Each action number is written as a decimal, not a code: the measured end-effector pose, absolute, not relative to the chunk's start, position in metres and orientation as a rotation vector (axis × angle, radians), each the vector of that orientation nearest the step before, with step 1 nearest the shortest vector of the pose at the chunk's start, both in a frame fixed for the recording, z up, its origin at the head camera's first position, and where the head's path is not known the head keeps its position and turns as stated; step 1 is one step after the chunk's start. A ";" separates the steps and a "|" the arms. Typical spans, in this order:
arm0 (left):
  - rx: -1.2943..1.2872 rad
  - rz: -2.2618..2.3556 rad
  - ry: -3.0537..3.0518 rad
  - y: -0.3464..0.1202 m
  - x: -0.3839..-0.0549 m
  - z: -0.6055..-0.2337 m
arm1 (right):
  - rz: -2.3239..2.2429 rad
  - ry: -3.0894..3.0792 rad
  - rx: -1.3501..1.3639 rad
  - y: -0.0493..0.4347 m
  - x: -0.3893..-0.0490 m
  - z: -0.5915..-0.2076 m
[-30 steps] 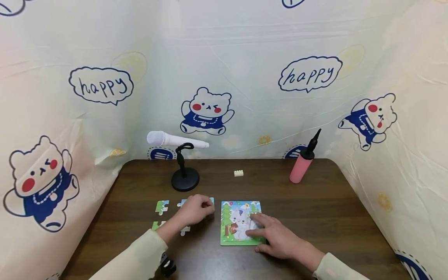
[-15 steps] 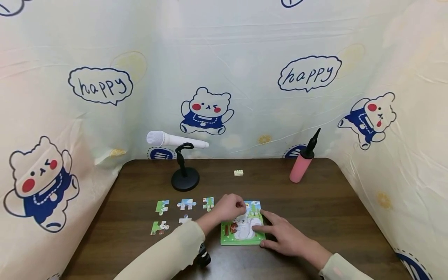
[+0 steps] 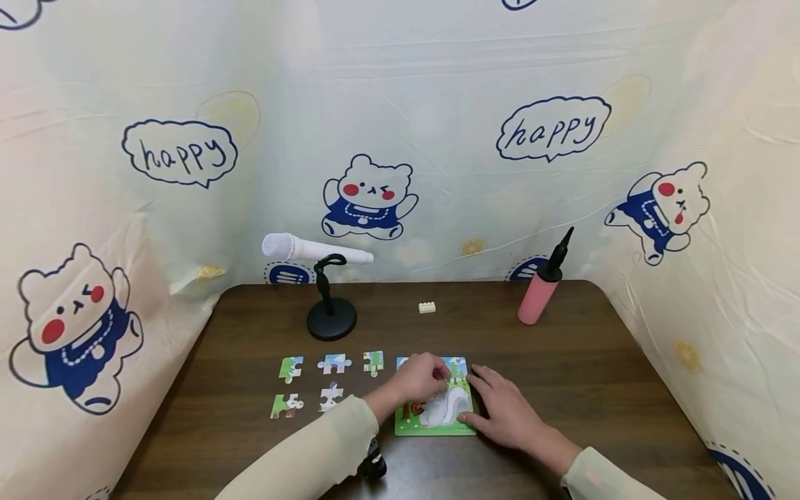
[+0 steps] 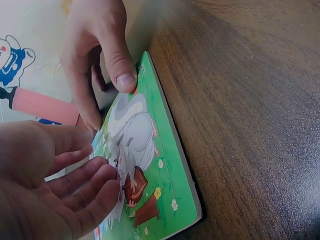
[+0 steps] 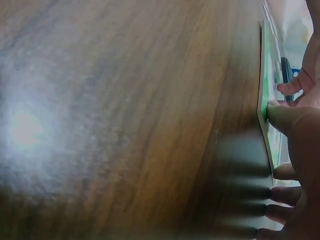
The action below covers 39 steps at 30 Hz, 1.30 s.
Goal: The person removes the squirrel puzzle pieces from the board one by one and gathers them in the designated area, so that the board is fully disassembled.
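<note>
My left hand (image 3: 420,378) is over the upper part of a square jigsaw puzzle board (image 3: 464,428) with a squirrel picture. In the left wrist view, its fingers (image 4: 90,192) are loosely bent close to the board's face. No piece shows in them; where thumb and index meet is partly hidden. My right hand (image 3: 503,410) lies at the board's right side with fairly straight fingers. Its thumb (image 5: 280,116) rests on the board near the edge. Several loose puzzle pieces lie left of the board, among them a blue piece (image 3: 334,363) and a green piece (image 3: 290,369).
Behind the pieces stands a white toy microphone (image 3: 312,250) on a black stand (image 3: 331,319). A small cream building block (image 3: 427,307) sits near the back edge. At back right is a pink hand pump (image 3: 537,300). A printed cloth backdrop surrounds the brown table.
My left hand has moved right, from over the loose pieces onto the board, uncovering the pieces. The right hand's fingers have drawn back from the picture to the board's right edge.
</note>
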State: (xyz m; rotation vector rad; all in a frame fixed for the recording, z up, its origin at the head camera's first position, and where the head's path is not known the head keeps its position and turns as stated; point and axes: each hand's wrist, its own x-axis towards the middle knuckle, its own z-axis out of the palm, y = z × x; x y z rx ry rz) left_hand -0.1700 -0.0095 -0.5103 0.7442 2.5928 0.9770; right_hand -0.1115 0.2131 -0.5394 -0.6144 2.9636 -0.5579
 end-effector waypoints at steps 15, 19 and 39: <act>0.660 1.081 2.552 -0.005 -0.169 -0.511 | -0.512 2.955 -0.596 0.208 -0.118 -0.533; 0.603 1.148 2.523 -0.003 -0.169 -0.511 | -0.512 2.953 -0.596 0.207 -0.118 -0.532; 0.557 1.255 2.453 -0.007 -0.167 -0.509 | -0.483 2.940 -0.553 0.201 -0.119 -0.528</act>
